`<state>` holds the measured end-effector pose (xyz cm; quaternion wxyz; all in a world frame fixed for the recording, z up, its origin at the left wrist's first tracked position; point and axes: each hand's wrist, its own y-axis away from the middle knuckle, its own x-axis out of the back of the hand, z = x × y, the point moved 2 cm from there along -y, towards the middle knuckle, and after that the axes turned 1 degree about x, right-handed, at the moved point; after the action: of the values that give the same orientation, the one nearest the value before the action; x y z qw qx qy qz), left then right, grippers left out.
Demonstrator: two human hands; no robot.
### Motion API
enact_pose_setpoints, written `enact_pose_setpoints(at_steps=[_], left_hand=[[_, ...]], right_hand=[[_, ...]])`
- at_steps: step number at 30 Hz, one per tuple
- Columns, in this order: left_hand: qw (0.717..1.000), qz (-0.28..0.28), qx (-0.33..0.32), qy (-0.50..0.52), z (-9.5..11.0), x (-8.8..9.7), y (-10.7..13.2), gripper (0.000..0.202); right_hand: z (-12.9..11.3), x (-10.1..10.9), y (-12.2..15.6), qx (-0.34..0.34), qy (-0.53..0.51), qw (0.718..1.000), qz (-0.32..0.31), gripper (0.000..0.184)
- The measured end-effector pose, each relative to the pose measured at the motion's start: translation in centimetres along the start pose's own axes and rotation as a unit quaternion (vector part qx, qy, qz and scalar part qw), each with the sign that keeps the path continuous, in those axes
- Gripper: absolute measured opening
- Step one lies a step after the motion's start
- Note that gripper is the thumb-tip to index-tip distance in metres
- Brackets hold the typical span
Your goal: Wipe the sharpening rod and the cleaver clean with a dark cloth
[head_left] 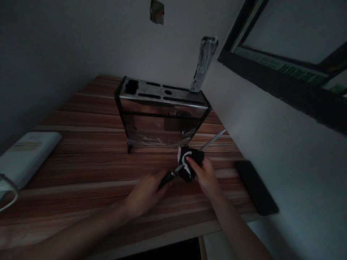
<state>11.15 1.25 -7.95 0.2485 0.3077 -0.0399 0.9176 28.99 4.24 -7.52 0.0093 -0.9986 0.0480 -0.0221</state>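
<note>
My left hand (pixel 148 191) is closed around the black handle of a sharpening steel (pixel 214 140), a long thin metal rod pointing up and to the right. With my right hand (pixel 204 175) I pinch a black cloth with white markings (pixel 185 177) around the middle of the rod. The cloth hides that stretch of metal, and the bare tip sticks out beyond it. Just behind my hands stands a knife block (pixel 162 119) with clear sides and a slotted metal top. A grey, film-covered handle (pixel 202 65) rises from the block's right end.
All this is on a striped wooden table (pixel 89 155) against the wall. A white box-like device (pixel 32 151) with a cable lies at the left. A black phone (pixel 256 187) rests near the right edge. A dark-framed window (pixel 271 77) is at upper right.
</note>
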Motion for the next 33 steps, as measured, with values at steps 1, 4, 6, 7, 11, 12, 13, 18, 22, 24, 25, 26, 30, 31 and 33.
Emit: enact_pose_setpoints(at_steps=[1,4,6,7,11,12,13,18,22,24,25,26,30,31,33], left_hand=[[1.0,-0.001,-0.002,-0.001,0.0,0.0,0.0,0.017],[1.0,-0.005,0.002,-0.009,0.0,0.0,0.1,0.017],[1.0,-0.007,0.006,-0.012,0.0,0.0,0.1,0.018],[1.0,-0.009,0.007,-0.015,0.0,0.0,0.1,0.018],[1.0,-0.016,0.006,-0.025,0.0,-0.1,0.2,0.018],[1.0,-0.015,0.003,-0.025,0.0,-0.1,0.2,0.018],[1.0,-0.012,-0.001,-0.025,-0.1,-0.1,0.2,0.019],[0.999,-0.008,-0.015,-0.027,-0.2,-0.2,0.2,0.02],[0.999,-0.018,-0.01,-0.032,-0.2,-0.2,0.2,0.019],[0.999,-0.023,-0.008,-0.038,-0.2,-0.1,0.2,0.02],[0.999,-0.023,-0.007,-0.042,-0.2,-0.1,0.3,0.02],[0.999,-0.022,-0.008,-0.046,-0.1,-0.1,0.3,0.021],[0.998,-0.02,-0.02,-0.049,0.1,-0.1,0.3,0.02],[0.998,-0.02,-0.024,-0.048,0.1,-0.1,0.3,0.02],[0.998,-0.021,-0.032,-0.046,0.2,-0.1,0.3,0.02]], right_hand=[[0.0,0.2,-0.1,0.003,-0.004,1.0,0.015,0.02],[0.0,0.8,-0.5,0.013,-0.028,0.997,0.064,0.022],[0.0,1.1,-0.7,0.016,-0.051,0.994,0.097,0.023],[0.0,1.3,-0.8,0.017,-0.061,0.992,0.11,0.023],[-0.2,1.8,-1.1,0.024,-0.086,0.984,0.156,0.025],[-0.3,1.9,-1.1,0.025,-0.09,0.982,0.166,0.025],[-0.3,2.0,-1.1,0.027,-0.093,0.98,0.175,0.026],[-0.7,2.4,-1.3,0.041,-0.105,0.971,0.212,0.027],[-0.9,2.6,-1.4,0.041,-0.119,0.967,0.222,0.029],[-1.0,2.6,-1.4,0.041,-0.125,0.964,0.229,0.028],[-1.0,2.7,-1.4,0.041,-0.129,0.963,0.234,0.028],[-1.1,2.8,-1.4,0.043,-0.135,0.96,0.241,0.027],[-1.8,3.4,-1.6,0.06,-0.154,0.944,0.285,0.028],[-2.0,3.6,-1.7,0.066,-0.159,0.939,0.297,0.028],[-2.3,4.0,-1.8,0.082,-0.169,0.928,0.322,0.028]])
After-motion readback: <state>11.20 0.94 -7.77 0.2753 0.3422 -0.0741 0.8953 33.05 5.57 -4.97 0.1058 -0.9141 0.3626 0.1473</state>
